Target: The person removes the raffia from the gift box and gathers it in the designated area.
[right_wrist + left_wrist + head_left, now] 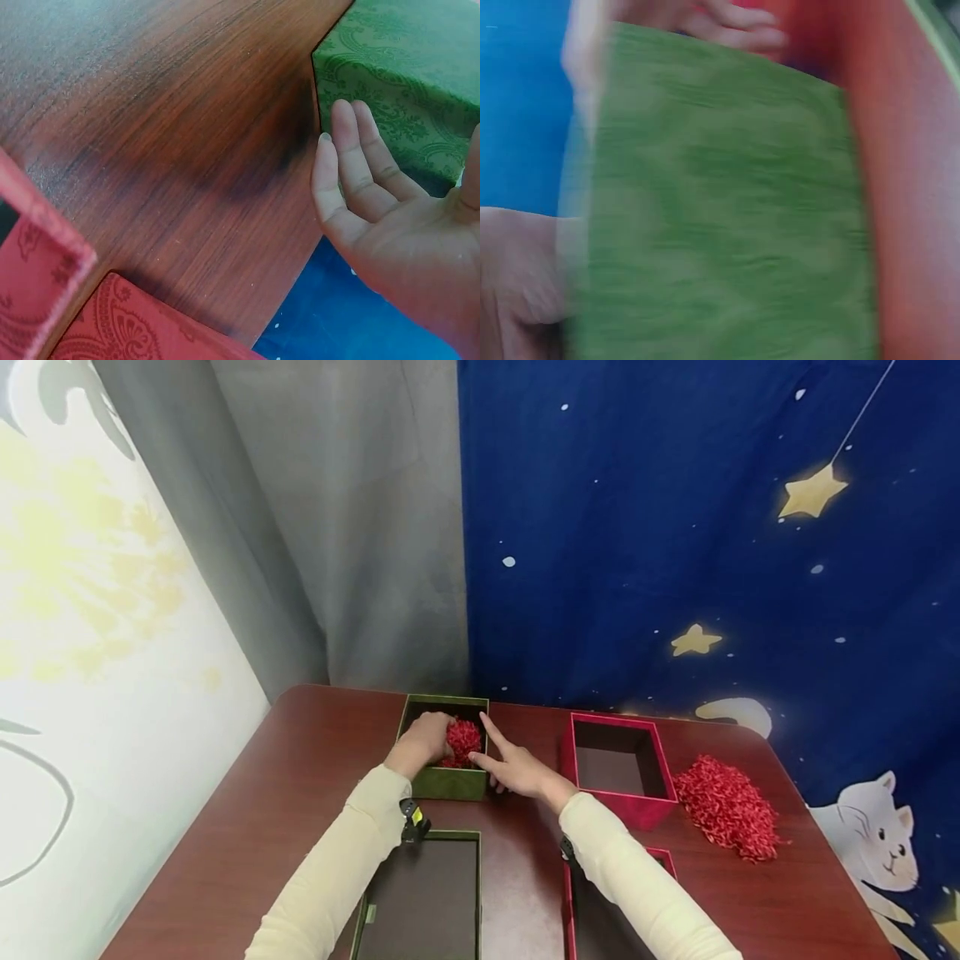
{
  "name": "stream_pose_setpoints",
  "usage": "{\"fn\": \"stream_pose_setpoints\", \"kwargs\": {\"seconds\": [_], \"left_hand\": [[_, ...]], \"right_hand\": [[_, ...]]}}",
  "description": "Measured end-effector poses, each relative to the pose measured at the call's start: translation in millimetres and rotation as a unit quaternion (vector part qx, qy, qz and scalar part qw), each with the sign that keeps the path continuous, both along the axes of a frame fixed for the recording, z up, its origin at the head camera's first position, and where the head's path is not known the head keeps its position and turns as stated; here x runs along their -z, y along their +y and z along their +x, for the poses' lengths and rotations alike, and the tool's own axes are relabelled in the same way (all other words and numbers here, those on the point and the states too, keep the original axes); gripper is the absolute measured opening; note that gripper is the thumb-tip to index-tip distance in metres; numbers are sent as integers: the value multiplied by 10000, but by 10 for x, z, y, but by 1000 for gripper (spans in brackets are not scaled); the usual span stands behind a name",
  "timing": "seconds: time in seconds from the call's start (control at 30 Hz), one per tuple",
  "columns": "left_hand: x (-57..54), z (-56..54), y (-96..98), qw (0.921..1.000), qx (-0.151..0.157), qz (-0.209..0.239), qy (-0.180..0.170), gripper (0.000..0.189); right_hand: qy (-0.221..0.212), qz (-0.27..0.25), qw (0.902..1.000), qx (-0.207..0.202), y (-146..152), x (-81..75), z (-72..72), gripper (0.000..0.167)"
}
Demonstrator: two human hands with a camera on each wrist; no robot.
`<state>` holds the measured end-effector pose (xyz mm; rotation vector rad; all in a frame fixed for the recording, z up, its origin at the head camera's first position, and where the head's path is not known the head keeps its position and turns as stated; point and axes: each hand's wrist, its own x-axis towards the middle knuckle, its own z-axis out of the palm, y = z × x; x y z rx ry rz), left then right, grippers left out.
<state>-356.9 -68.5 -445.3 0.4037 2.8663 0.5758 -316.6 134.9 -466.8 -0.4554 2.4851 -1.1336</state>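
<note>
My left hand (429, 737) reaches over the near left of a green box (450, 783), its fingertips hidden among red shredded paper (463, 742) inside. Whether it grips the paper, I cannot tell. My right hand (517, 768) is at the box's right end, index finger pointing along the right rim and thumb at the near corner. In the right wrist view this hand (405, 210) shows its palm, with the fingers extended beside the green patterned wall. The left wrist view is blurred, with the box's green wall (727, 195) filling the middle.
An open red box (663, 810) stands to the right, beside a pile of red shredded paper (727, 806). Nearer are a green-edged tray-like lid (427, 893) and a red-edged one (600, 910), partly under the right forearm. Curtains (390, 543) hang behind the wooden table (315, 760).
</note>
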Motion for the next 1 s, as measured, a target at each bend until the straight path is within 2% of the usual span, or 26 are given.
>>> {"fn": "stream_pose_setpoints", "kwargs": {"seconds": [0.07, 0.13, 0.2, 0.3, 0.4, 0.5, 0.67, 0.83, 0.9, 1.0], "left_hand": [[-133, 21, -76, 9987, -25, 352, 373, 43], [-310, 41, -154, 9949, 10, 676, 755, 43], [-479, 57, -248, 9884, 20, 1031, 1114, 43], [-676, 87, -451, 9761, -101, 1366, 1690, 40], [-723, 120, -738, 9666, -525, 1504, 2008, 38], [-607, 161, -1057, 9617, -1068, 1519, 2014, 37], [-204, 214, -1398, 9593, -1702, 1577, 1608, 45], [204, 271, -1511, 9628, -2068, 1413, 1017, 69], [312, 286, -1518, 9634, -2199, 1304, 808, 79], [399, 298, -1505, 9668, -2268, 1025, 580, 88]], "right_hand": [[-16, -16, 10000, -2, 5, 4, -3, 81], [0, -50, 10000, 27, 21, 16, -10, 81], [39, -86, 9999, 68, 36, 15, -14, 81], [75, -131, 9998, 107, 45, 21, -21, 81], [53, -172, 9998, 97, 24, 29, -18, 81], [9, -190, 9998, 23, -20, 40, -2, 80], [26, -258, 9997, -12, -43, 45, 12, 80], [8, -256, 9997, 10, -42, 25, 34, 80], [4, -257, 9997, 28, -37, 18, 37, 80], [23, -255, 9997, 52, -24, 11, 34, 80]]}}
